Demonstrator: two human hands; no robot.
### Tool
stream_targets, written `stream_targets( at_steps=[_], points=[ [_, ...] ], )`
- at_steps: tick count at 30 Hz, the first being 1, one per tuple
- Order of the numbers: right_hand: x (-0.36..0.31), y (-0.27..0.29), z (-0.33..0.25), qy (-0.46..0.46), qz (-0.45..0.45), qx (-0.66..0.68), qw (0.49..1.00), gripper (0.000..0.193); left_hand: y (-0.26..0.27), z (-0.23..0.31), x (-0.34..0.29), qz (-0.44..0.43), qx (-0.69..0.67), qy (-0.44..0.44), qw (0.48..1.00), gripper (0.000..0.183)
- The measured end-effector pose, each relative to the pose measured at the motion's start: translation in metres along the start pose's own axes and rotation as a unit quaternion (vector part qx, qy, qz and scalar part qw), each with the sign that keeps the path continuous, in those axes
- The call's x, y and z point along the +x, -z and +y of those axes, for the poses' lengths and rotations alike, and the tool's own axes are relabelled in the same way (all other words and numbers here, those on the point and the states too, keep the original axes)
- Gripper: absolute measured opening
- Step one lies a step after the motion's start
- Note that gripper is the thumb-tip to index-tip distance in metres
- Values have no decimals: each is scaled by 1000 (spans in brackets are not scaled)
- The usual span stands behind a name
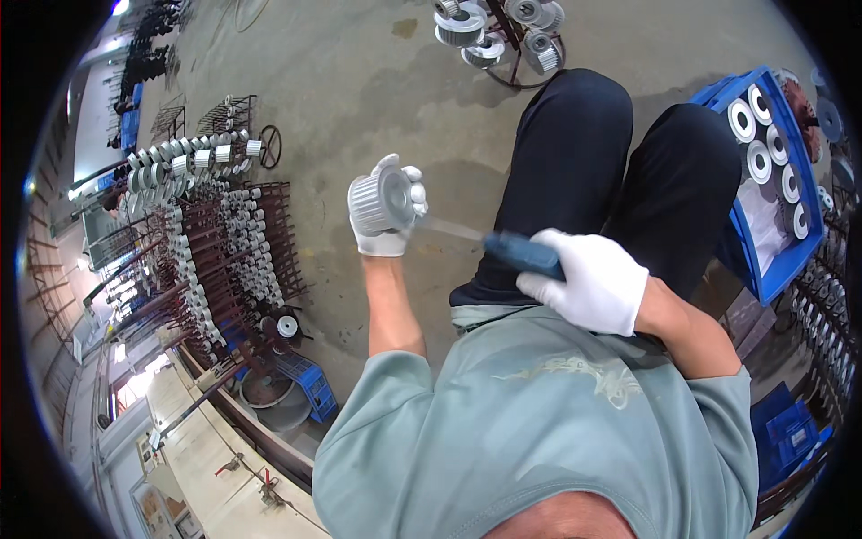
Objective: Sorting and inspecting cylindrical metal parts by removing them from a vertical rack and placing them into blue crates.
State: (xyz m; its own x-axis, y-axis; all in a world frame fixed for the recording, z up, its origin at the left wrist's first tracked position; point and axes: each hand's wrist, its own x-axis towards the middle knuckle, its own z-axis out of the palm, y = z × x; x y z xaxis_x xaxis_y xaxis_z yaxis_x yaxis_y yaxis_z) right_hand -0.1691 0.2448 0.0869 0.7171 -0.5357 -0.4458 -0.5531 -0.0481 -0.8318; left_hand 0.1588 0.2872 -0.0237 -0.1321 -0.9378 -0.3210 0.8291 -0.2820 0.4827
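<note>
In my left hand [384, 242], white-gloved, I hold a silver-grey toothed pulley [373, 205] out to the left of my knees. The fingers wrap round its far side and its flat end face turns toward the right. My right hand [600, 280], also gloved, is closed round the blue handle of a hand tool [521, 253]. Its narrow pale shaft points left at the pulley and is smeared by motion. The tip is close to the pulley's rim; whether it touches, I cannot tell. The shaft's exact kind is too blurred to name.
At my right stands a blue crate [763, 292] with several ring-faced pulleys and a white plastic sheet. A stand with pulleys [516, 40] is ahead. Dark racks [215, 242] of metal parts fill the left, near a round bin [265, 391] and a small blue basket [314, 393].
</note>
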Motion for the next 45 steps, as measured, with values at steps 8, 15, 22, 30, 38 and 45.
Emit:
stream_targets(
  at_steps=[8,15,22,30,38,45],
  points=[
    [-5,-13,1,14,38,-38,998,23,-30,0,2,280,461,-163,826,52],
    [-25,-17,32,-32,-2,-16,999,34,-56,2,27,240,495,-176,816,53],
    [-38,4,35,134,461,-108,871,79,-166,-44,59,167,422,-116,884,55],
    [-56,48,46,33,553,-170,815,76,-257,-147,102,-209,687,-152,679,57],
    [-126,99,207,-275,658,-61,698,82,-254,-158,101,-251,600,-119,750,55],
    [-126,119,322,-417,623,-1,662,79,-216,-100,90,-2,513,-93,854,32]
  ],
)
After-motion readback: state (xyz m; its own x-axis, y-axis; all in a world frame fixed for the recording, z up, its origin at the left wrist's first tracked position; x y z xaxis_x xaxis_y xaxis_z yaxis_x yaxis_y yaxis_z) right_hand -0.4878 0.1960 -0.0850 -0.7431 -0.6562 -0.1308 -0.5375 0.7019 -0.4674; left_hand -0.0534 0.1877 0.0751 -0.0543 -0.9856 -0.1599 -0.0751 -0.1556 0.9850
